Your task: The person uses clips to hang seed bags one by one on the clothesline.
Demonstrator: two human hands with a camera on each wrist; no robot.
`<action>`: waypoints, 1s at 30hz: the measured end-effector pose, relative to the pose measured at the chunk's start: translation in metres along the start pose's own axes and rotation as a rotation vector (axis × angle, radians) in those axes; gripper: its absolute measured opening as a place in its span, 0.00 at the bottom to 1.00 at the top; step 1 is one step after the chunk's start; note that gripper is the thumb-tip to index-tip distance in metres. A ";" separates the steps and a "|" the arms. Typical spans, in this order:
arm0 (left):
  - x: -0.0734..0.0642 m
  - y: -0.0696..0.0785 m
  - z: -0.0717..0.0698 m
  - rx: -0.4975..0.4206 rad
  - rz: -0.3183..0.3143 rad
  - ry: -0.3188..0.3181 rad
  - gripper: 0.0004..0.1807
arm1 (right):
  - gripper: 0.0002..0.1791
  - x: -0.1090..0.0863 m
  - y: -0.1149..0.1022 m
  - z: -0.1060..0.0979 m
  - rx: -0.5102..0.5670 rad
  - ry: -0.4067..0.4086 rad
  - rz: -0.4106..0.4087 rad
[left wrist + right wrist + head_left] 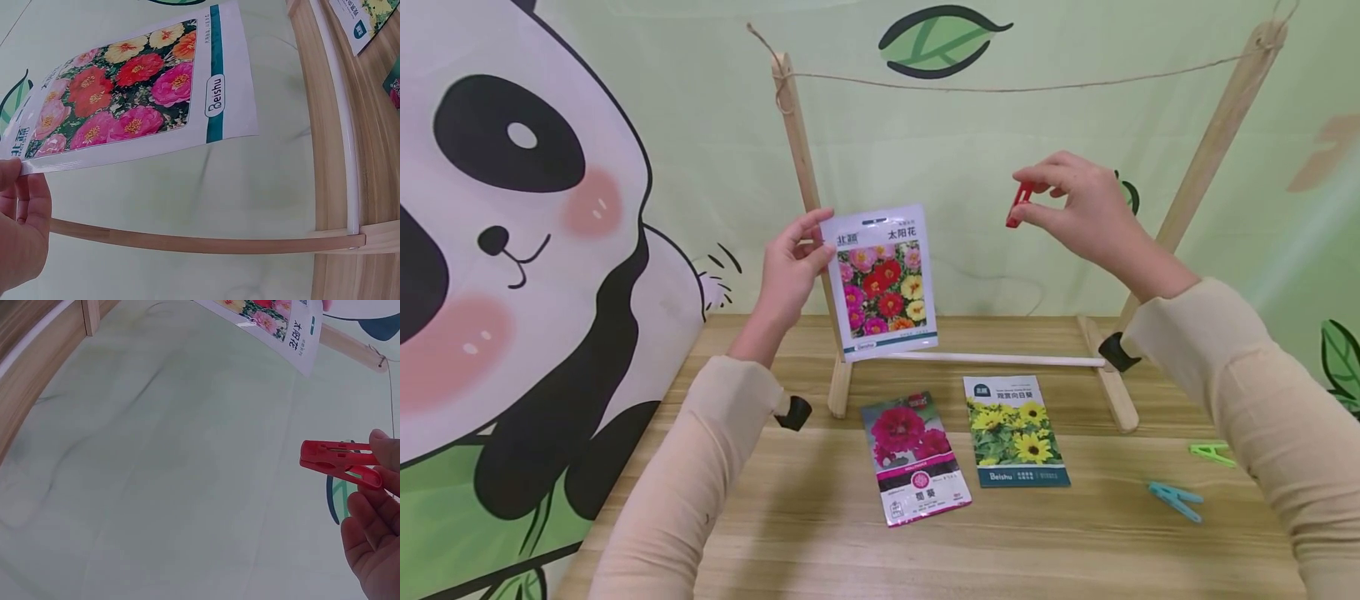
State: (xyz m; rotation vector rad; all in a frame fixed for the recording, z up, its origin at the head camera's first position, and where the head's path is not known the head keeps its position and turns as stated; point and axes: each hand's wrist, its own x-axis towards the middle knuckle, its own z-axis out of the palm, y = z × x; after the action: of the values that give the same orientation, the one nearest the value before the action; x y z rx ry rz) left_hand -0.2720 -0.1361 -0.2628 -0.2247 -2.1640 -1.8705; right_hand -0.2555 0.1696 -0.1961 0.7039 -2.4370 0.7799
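Note:
My left hand [792, 271] pinches the upper left edge of a white seed packet [886, 283] printed with red, pink and yellow flowers. The packet hangs in the air in front of the left post, below the twine [1030, 86]. In the left wrist view the fingertips grip the packet [144, 94] at its corner. Between thumb and fingers of my right hand [1086, 208] is a red clothespin [1020, 204], held in the air to the right of the packet. The right wrist view shows the clothespin [337, 461] with its jaws closed and nothing in them.
A wooden frame with a left post [800, 142] and right post [1213, 142] carries the twine; a white rod [1000, 359] joins its feet. On the table lie a magenta-flower packet [916, 458], a sunflower packet [1017, 431], a blue clothespin [1176, 500] and a green clothespin [1212, 453].

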 end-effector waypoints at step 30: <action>0.004 0.010 0.000 -0.006 0.028 -0.010 0.21 | 0.20 0.008 -0.007 -0.009 -0.028 -0.003 -0.019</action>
State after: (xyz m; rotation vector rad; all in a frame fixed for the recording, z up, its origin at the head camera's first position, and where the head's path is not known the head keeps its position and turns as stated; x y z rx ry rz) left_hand -0.2726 -0.1345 -0.2519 -0.2648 -2.1511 -1.8647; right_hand -0.2550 0.1673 -0.1823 0.7168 -2.4357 0.7369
